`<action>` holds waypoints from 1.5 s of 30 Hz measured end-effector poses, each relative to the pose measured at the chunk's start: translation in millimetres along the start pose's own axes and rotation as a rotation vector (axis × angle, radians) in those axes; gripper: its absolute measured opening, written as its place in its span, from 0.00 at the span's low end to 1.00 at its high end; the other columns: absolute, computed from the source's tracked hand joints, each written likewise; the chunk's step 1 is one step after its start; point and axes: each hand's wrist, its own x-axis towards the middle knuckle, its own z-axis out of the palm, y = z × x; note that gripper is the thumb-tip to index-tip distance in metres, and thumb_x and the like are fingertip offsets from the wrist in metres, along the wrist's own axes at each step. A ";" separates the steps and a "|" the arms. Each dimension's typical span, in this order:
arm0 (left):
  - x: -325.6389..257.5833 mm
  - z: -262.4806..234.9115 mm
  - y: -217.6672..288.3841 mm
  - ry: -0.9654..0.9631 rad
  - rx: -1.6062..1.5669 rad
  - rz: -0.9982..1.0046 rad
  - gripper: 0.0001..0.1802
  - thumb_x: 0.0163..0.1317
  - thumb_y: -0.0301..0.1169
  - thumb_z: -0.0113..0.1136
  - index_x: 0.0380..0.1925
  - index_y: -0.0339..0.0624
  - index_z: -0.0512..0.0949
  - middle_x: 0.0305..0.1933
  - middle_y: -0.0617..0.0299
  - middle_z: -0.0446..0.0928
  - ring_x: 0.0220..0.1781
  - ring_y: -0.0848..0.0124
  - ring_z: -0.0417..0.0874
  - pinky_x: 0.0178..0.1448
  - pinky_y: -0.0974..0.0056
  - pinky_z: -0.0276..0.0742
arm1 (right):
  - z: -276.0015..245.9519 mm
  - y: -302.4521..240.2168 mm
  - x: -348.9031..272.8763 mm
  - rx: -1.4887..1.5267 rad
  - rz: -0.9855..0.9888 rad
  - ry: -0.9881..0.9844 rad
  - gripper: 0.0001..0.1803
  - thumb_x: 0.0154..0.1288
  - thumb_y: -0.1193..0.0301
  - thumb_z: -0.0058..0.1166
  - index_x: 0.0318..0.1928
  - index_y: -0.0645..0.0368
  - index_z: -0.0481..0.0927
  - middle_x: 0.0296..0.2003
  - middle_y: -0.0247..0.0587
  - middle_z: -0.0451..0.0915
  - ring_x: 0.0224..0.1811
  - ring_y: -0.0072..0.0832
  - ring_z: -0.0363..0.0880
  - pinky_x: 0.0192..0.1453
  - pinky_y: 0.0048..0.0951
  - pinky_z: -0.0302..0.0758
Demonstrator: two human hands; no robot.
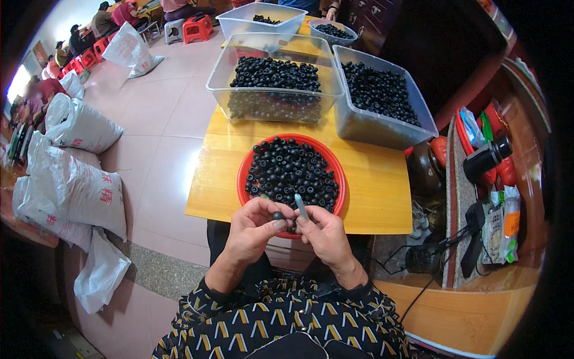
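Observation:
My left hand pinches a small round black piece between thumb and fingertips. Close beside it, my right hand is closed around a slim grey pen-like tool, whose upper end points up and away; its lower end is hidden by my fingers. Both hands are above the near rim of a round red basin. Inside lie many black ring-like pieces, some showing a hole. The basin stands on a yellow wooden table.
Behind the basin stand a clear bin and a translucent bin, both holding black pieces. Farther back are another bin and a bowl. White sacks lie left; a cluttered shelf with cables is right. People sit far left.

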 end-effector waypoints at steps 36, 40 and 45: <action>7.0 -15.0 -10.2 -0.001 -0.356 -0.157 0.08 0.58 0.25 0.55 0.39 0.40 0.73 0.38 0.59 0.76 0.30 0.74 0.69 0.35 0.67 0.65 | -9.9 -0.9 -9.5 -0.708 -0.533 0.086 0.13 0.54 0.78 0.55 0.41 0.66 0.74 0.26 0.47 0.73 0.25 0.39 0.74 0.28 0.32 0.71; 6.7 -14.8 -7.3 -0.056 -0.322 -0.135 0.09 0.58 0.27 0.55 0.39 0.39 0.73 0.38 0.57 0.76 0.29 0.74 0.68 0.35 0.67 0.65 | -11.2 -2.8 -8.2 -0.768 -0.572 0.063 0.14 0.52 0.79 0.55 0.42 0.65 0.74 0.25 0.45 0.72 0.25 0.39 0.74 0.28 0.33 0.71; 6.4 -19.5 -4.7 -0.084 -0.375 -0.178 0.09 0.58 0.26 0.55 0.38 0.38 0.73 0.38 0.56 0.75 0.30 0.72 0.69 0.35 0.66 0.66 | -11.5 -1.9 -2.0 -0.848 -0.649 0.073 0.13 0.52 0.78 0.54 0.41 0.63 0.74 0.24 0.44 0.71 0.25 0.39 0.73 0.26 0.34 0.70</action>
